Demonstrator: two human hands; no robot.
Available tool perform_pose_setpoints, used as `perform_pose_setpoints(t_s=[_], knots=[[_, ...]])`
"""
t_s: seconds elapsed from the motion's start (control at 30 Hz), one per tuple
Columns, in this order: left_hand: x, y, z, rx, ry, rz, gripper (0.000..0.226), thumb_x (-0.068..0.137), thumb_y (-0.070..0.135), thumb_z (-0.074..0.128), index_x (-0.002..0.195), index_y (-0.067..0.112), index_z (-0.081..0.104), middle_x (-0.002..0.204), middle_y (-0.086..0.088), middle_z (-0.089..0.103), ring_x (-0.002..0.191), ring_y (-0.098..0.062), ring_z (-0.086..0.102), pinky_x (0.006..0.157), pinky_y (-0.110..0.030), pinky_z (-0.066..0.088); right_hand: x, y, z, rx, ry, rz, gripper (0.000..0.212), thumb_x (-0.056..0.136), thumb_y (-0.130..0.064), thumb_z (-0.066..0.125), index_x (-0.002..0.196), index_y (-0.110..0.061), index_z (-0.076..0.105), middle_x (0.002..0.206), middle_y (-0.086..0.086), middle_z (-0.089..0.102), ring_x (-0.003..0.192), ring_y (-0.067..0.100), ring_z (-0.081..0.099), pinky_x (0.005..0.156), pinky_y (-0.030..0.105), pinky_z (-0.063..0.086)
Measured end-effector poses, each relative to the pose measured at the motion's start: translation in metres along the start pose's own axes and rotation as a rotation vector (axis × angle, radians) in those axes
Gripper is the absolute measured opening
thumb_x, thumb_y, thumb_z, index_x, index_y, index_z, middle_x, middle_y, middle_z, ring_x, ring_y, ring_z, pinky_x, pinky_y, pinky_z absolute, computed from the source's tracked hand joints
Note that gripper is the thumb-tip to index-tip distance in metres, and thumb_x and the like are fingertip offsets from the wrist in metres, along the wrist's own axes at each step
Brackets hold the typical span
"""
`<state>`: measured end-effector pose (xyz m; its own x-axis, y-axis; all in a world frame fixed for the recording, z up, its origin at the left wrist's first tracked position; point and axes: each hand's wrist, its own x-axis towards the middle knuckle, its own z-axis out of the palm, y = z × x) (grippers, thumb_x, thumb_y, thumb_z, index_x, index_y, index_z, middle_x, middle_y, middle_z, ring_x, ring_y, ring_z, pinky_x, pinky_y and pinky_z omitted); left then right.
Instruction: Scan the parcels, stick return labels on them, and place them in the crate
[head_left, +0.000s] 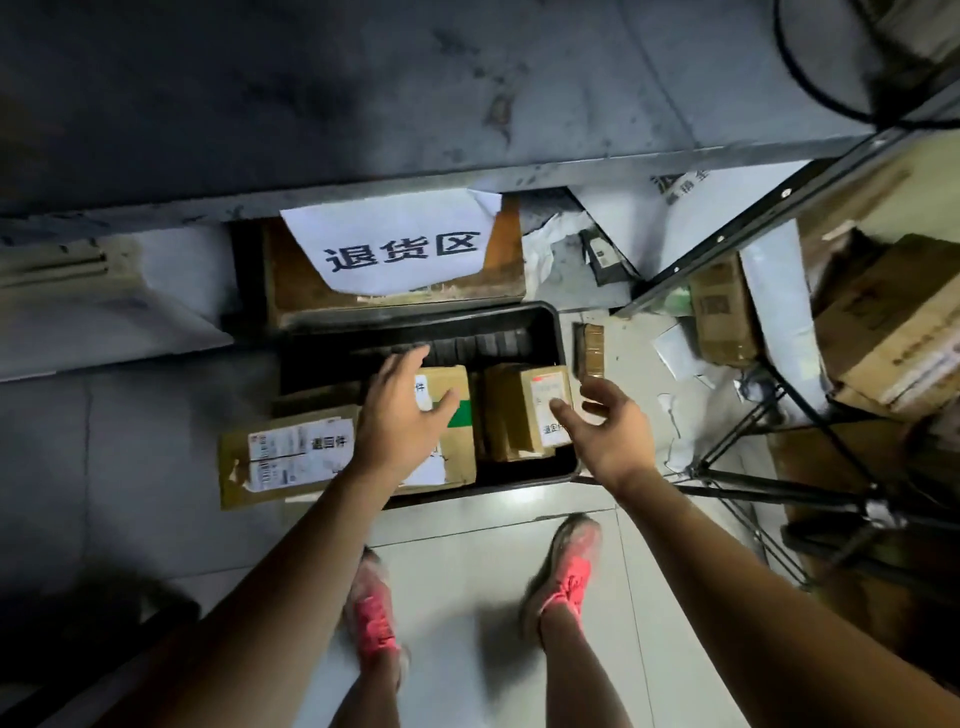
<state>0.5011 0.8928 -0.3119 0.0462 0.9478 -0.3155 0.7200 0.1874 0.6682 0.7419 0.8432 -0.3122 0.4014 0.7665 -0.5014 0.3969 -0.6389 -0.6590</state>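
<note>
A black plastic crate (545, 332) stands on the tiled floor below a grey table. Inside it lie two cardboard parcels: a left parcel (457, 384) with a white label and green patch, and a right parcel (524, 405) with a white return label. A third, flat parcel (291, 457) with white labels leans over the crate's left rim. My left hand (402, 415) hovers open over the left parcel, fingers spread. To the right, my right hand (608, 421) hangs open just above the right parcel's edge, holding nothing.
A white sign (395, 244) hangs from the table edge over a brown box (291, 291). A metal shelf (769, 218) with cartons stands at right, a black tripod (779, 483) near it. Paper scraps litter the floor. My pink shoes (566, 577) stand on the tiles.
</note>
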Motion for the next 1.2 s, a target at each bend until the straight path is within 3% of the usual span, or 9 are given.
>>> perform_pose_setpoints(t_s=[0.03,0.13,0.33,0.53,0.8,0.9,0.97,1.1,1.2], knots=[[0.004,0.014,0.019,0.025,-0.011,0.013,0.061,0.09,0.034,0.074,0.144,0.014,0.053,0.14,-0.007,0.057,0.129,-0.025,0.055,0.105,-0.046,0.048,0.01,0.012,-0.013,-0.001,-0.003,0.001,0.044,0.085,-0.039,0.081,0.122,-0.022,0.063,0.108,-0.013,0.067,0.11,0.015,0.065,0.087,0.018,0.052],[0.015,0.048,0.075,0.115,-0.043,0.036,0.059,0.092,0.037,0.071,0.143,0.016,0.053,0.139,-0.006,0.057,0.127,-0.026,0.055,0.101,-0.045,0.051,0.04,0.045,-0.043,-0.045,-0.002,0.013,0.059,0.084,-0.044,0.081,0.133,-0.018,0.061,0.124,-0.005,0.068,0.114,0.016,0.064,0.096,0.03,0.052],[0.049,0.084,0.183,0.517,-0.16,0.216,0.048,0.092,0.04,0.063,0.135,0.018,0.057,0.124,-0.005,0.062,0.115,-0.028,0.059,0.088,-0.041,0.052,0.11,0.107,-0.08,-0.206,-0.034,0.01,0.064,0.087,-0.045,0.076,0.142,-0.019,0.056,0.139,0.001,0.063,0.128,0.021,0.057,0.108,0.039,0.047],[0.117,0.078,0.281,0.768,-0.25,0.382,0.037,0.095,0.039,0.056,0.125,0.017,0.058,0.124,-0.006,0.056,0.115,-0.027,0.053,0.092,-0.042,0.044,0.192,0.178,-0.072,-0.45,-0.08,-0.077,0.064,0.09,-0.042,0.073,0.146,-0.021,0.052,0.142,0.009,0.058,0.132,0.03,0.05,0.107,0.042,0.046],[0.203,0.037,0.401,0.991,-0.409,0.509,0.033,0.095,0.032,0.059,0.124,0.015,0.062,0.128,-0.008,0.057,0.123,-0.026,0.05,0.106,-0.04,0.036,0.307,0.264,-0.01,-0.568,-0.111,-0.125,0.069,0.086,-0.047,0.074,0.145,-0.018,0.052,0.135,0.011,0.062,0.124,0.034,0.054,0.096,0.046,0.052],[0.236,0.027,0.438,1.109,-0.49,0.477,0.04,0.095,0.036,0.061,0.129,0.016,0.06,0.135,-0.009,0.056,0.128,-0.027,0.048,0.112,-0.041,0.033,0.342,0.281,0.018,-0.515,-0.127,-0.114,0.069,0.085,-0.049,0.075,0.143,-0.02,0.053,0.129,0.01,0.064,0.117,0.034,0.058,0.094,0.044,0.054],[0.255,0.024,0.458,1.152,-0.553,0.422,0.041,0.095,0.038,0.062,0.129,0.017,0.06,0.135,-0.01,0.056,0.129,-0.028,0.049,0.113,-0.043,0.032,0.362,0.29,0.035,-0.49,-0.164,-0.108,0.056,0.085,-0.045,0.075,0.134,-0.021,0.058,0.118,0.008,0.067,0.109,0.032,0.062,0.09,0.043,0.055],[0.276,0.021,0.488,0.876,-0.68,0.235,0.013,0.098,0.027,0.058,0.103,0.015,0.06,0.109,-0.011,0.062,0.087,-0.024,0.056,0.079,-0.037,0.045,0.391,0.302,0.053,-0.315,-0.227,-0.044,0.035,0.09,-0.032,0.075,0.121,-0.017,0.064,0.11,0.006,0.069,0.099,0.025,0.064,0.087,0.034,0.052],[0.273,0.017,0.492,0.59,-0.731,0.123,0.01,0.099,0.013,0.054,0.091,0.015,0.06,0.093,-0.011,0.06,0.078,-0.021,0.057,0.065,-0.028,0.043,0.388,0.307,0.05,-0.188,-0.189,0.006,0.037,0.089,-0.029,0.077,0.122,-0.014,0.067,0.114,0.006,0.07,0.098,0.02,0.062,0.084,0.03,0.048]])
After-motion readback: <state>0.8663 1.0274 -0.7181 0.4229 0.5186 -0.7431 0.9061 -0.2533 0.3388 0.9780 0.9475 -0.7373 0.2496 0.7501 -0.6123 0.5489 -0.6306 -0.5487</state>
